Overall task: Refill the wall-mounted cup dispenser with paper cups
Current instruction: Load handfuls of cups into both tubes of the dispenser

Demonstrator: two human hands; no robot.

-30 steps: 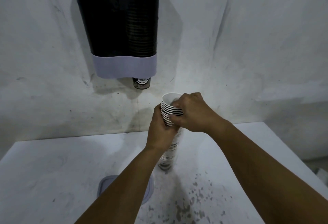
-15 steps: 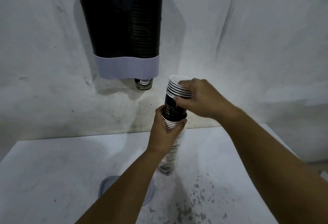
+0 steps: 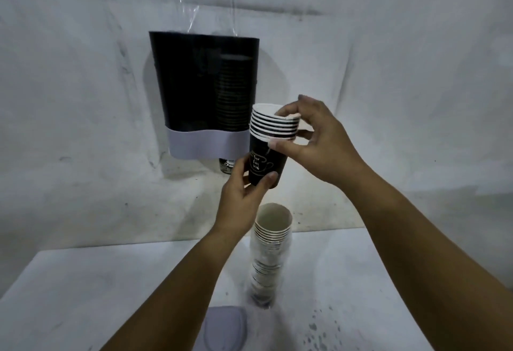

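Head view showed both your hands on one batch of seven nested cups: your left hand gripped its base, your right hand pinched the rims, just right of one wall dispenser, above one sleeved stack on the table.

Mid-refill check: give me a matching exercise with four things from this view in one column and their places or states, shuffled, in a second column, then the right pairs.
Things:
1. small batch of cups
2. tall cup stack
3. cup dispenser
4. grey lid

Places or states:
A. lying flat on the table
B. mounted on the wall
C. held in the air by the left hand and the right hand
D. standing upright on the table, in a clear sleeve

Pairs: 1-C, 2-D, 3-B, 4-A
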